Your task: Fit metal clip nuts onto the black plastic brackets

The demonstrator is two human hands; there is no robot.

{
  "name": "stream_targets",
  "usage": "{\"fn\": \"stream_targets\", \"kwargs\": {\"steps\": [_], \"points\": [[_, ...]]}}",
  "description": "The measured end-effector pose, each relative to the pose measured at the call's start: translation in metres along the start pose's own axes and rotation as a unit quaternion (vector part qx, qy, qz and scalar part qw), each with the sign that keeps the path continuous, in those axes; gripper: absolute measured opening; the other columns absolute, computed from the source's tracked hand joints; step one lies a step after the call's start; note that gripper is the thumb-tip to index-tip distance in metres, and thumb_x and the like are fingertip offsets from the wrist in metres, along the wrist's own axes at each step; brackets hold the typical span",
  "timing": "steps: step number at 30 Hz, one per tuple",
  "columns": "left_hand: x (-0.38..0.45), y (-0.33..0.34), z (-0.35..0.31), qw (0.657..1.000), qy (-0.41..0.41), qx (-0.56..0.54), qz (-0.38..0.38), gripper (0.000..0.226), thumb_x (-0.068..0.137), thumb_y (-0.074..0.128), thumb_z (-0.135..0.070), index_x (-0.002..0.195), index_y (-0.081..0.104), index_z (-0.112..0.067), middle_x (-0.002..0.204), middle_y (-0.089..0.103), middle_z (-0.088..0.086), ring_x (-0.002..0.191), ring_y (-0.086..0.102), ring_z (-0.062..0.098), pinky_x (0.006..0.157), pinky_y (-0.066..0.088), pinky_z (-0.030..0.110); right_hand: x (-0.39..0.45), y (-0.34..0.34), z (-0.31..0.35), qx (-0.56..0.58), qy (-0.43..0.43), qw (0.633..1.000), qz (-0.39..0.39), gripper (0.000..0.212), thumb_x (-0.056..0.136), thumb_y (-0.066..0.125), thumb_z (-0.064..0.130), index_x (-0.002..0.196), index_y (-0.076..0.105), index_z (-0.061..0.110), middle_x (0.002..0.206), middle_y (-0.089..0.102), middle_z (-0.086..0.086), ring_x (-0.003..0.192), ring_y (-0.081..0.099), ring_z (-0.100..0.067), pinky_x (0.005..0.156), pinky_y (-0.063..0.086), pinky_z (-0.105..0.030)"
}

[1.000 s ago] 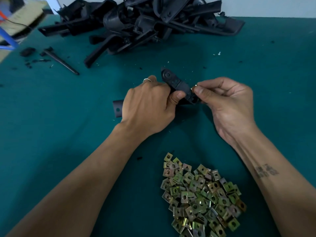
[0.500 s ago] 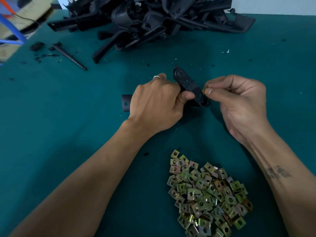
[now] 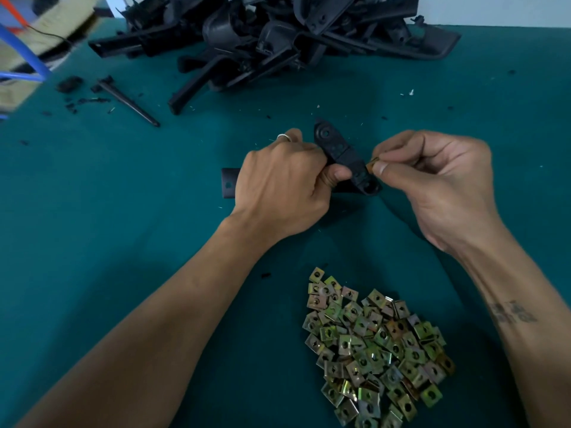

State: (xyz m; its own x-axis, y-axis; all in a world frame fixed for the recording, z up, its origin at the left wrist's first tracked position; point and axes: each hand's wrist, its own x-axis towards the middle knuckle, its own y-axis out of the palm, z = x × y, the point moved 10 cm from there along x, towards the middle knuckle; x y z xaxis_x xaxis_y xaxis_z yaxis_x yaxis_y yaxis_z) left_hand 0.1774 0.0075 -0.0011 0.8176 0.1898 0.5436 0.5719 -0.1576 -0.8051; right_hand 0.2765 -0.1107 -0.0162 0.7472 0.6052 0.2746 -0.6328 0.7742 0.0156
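Both forearms are bare, without sleeves. Left hand (image 3: pixel 279 183): silver ring (image 3: pixel 283 137). Right forearm (image 3: pixel 506 322): dark tattoo (image 3: pixel 511 313).

Clip nut (image 3: pixel 370 166) in right hand (image 3: pixel 438 186), now slightly off the bracket (image 3: pixel 346 159).

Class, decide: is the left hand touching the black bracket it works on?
Touching. The head view shows the left hand wrapped round the black bracket, thumb pressed on its top face.
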Motion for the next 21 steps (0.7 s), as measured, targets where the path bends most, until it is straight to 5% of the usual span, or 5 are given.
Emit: {"fn": "stream_targets", "kwargs": {"steps": [4,14,21], "points": [[0.0,0.0015,0.002,1.0,-0.006,0.001,0.002,0.053,0.098,0.029,-0.058,0.066,0.042,-0.017,0.072,0.062,0.003,0.086,0.059,0.031,0.053,0.038,0.038,-0.0007,0.0029,-0.0011,0.018,0.01,0.999,0.027,0.028,0.074,0.072,-0.004,0.066,0.073,0.023,0.082,0.071,0.003,0.083,0.055,-0.028,0.076,0.043,-0.041],[-0.0002,-0.0038,-0.0045,1.0,0.017,0.001,-0.021,0.059,0.099,0.034,-0.056,0.065,0.052,-0.011,0.072,0.063,0.003,0.086,0.061,0.032,0.053,0.037,0.037,0.0005,-0.0028,0.0046,-0.026,-0.004,1.0,0.0,0.027,0.074,0.074,-0.001,0.066,0.069,0.023,0.078,0.073,0.007,0.074,0.061,-0.014,0.068,0.049,-0.023],[0.0003,-0.0027,-0.0035,1.0,0.016,0.003,-0.016,0.061,0.099,0.03,-0.058,0.065,0.051,-0.012,0.072,0.061,0.002,0.083,0.061,0.031,0.052,0.036,0.037,-0.0018,-0.0068,0.0035,-0.043,-0.014,0.999,-0.018,0.023,0.076,0.078,0.006,0.069,0.074,0.027,0.083,0.074,0.006,0.078,0.064,-0.017,0.072,0.05,-0.029]]}}
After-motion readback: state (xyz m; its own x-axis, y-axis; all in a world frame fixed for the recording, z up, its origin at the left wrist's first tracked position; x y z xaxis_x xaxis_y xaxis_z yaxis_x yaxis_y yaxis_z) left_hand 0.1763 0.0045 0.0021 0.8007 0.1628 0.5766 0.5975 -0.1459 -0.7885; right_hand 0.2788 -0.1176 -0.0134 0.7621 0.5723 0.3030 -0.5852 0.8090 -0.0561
